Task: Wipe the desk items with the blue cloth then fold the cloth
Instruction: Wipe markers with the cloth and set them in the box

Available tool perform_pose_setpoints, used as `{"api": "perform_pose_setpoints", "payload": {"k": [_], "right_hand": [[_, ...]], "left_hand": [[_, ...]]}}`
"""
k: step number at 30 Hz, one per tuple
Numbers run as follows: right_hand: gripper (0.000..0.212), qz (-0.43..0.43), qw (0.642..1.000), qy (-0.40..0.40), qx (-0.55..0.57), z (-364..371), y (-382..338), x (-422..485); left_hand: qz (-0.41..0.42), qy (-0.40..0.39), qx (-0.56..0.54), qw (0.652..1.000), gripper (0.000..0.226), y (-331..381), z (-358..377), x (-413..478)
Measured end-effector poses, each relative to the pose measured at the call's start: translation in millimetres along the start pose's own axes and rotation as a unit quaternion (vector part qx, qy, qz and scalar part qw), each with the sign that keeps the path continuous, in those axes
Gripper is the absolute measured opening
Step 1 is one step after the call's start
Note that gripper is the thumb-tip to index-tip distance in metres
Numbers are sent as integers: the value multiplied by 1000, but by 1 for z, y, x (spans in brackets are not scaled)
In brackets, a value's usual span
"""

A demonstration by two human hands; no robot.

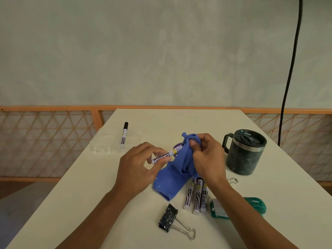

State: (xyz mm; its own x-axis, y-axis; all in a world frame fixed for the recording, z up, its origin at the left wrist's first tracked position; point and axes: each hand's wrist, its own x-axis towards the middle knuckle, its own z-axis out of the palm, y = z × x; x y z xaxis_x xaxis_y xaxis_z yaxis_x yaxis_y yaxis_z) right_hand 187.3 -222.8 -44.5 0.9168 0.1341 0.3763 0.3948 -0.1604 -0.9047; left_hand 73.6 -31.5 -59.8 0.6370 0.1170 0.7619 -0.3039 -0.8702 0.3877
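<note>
Blue cloth point(172, 175) is bunched in the right hand point(206, 155), fingers curled round its top — the rest trails onto the surface point(89, 194) below that hand. The left hand point(138, 164) pinches a marker point(166, 155) between thumb and fingertips, its far end against the cloth. Three more markers point(196, 196) lie under the right wrist; a mug point(244, 151) stands right of it.

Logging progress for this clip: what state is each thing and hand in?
blue cloth: bunched, not folded.
right hand: grips the blue cloth.
held marker: far end wrapped in the blue cloth.
left hand: pinches the held marker.
lone marker: lying, black cap on.
three markers: lying side by side.
mug: upright, lid on.
binder clip: lying flat.
</note>
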Motion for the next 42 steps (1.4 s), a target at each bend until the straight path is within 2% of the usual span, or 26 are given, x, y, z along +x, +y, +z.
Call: {"api": "perform_pose_setpoints", "payload": {"k": [4, 8, 12, 16, 18, 21, 25, 31, 37, 42], "right_hand": [[13, 75, 992, -6, 105, -1, 4, 2], [21, 94, 972, -70, 203, -5, 1, 0], [14, 52, 987, -81, 126, -1, -3, -2], [16, 48, 991, -47, 114, 1, -1, -2], [14, 34, 994, -27, 95, 0, 2, 0], [24, 8, 996, -13, 91, 0, 2, 0], [27, -4, 996, -3, 91, 2, 3, -2], [15, 29, 989, 3, 147, 2, 1, 0], [13, 69, 973, 28, 217, -8, 5, 7], [13, 78, 973, 3, 218, -7, 2, 3]], "left_hand": [[-19, 27, 17, 999, 15, -3, -3, 3], [-26, 45, 32, 998, 14, -5, -6, 0], [-3, 47, 46, 998, 17, -6, -4, 0], [15, 23, 50, 998, 16, -6, -1, 0], [1, 5, 24, 1000, 18, -5, 1, 0], [-46, -25, -36, 998, 25, -6, 3, -2], [-87, -81, -43, 992, 35, -15, 7, -3], [-97, -53, -42, 993, 15, -13, 5, 3], [-117, -15, -34, 992, 11, -18, -5, 1], [-100, 10, -12, 995, 17, -15, -8, 2]]}}
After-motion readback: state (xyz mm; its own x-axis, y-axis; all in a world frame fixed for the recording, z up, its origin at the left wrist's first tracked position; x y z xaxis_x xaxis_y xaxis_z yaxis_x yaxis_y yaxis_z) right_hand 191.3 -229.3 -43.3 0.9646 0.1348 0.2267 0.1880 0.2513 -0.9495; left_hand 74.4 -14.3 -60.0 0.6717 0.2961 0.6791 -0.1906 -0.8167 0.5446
